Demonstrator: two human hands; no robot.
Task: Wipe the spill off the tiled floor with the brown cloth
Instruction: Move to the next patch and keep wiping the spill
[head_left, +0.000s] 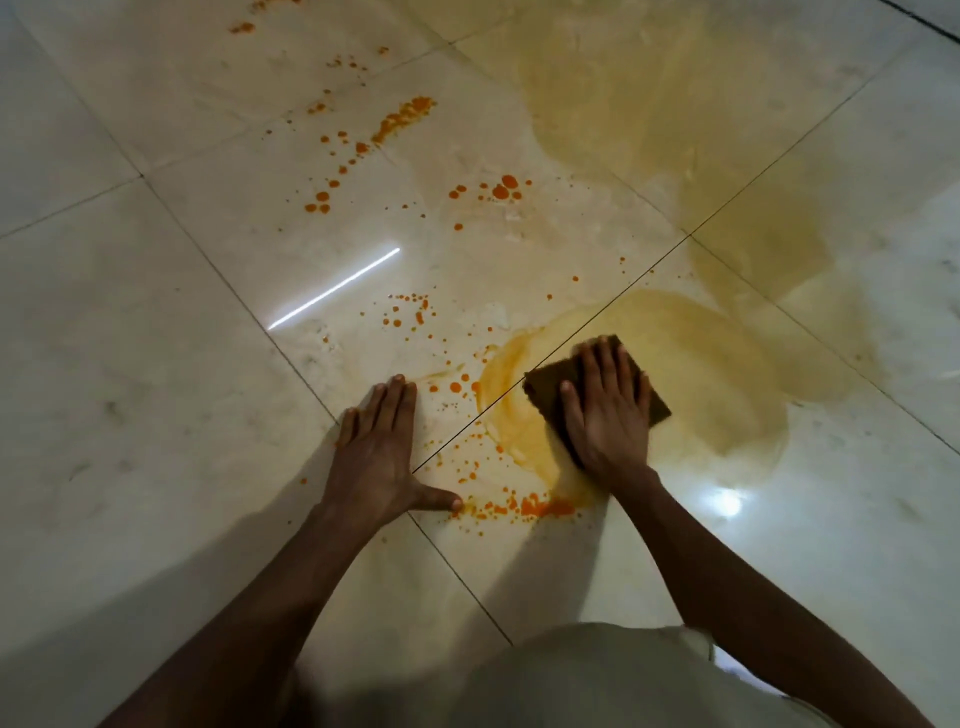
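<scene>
I am looking down at the tiled floor (156, 322), where the right hand (608, 410) is pressing flat on the brown cloth (545, 384), its fingers (605, 364) lying stretched out and close together across the top of the cloth rather than curled around it. The cloth is lying under the palm, its corners poking out to the left of the thumb and to the right of the little finger, and a far edge is showing just beyond the fingertips. It is sitting on the near part of the spill (675, 374), where a yellowish wet smear is spreading across a tile joint. Orange drops (506, 187) are lying scattered further away and to the left, with a thicker orange line (540, 506) lying near me between the two wrists. The left hand (379, 452) is resting flat on the floor, touching no cloth, fingers straight and together, thumb splayed toward that orange line
</scene>
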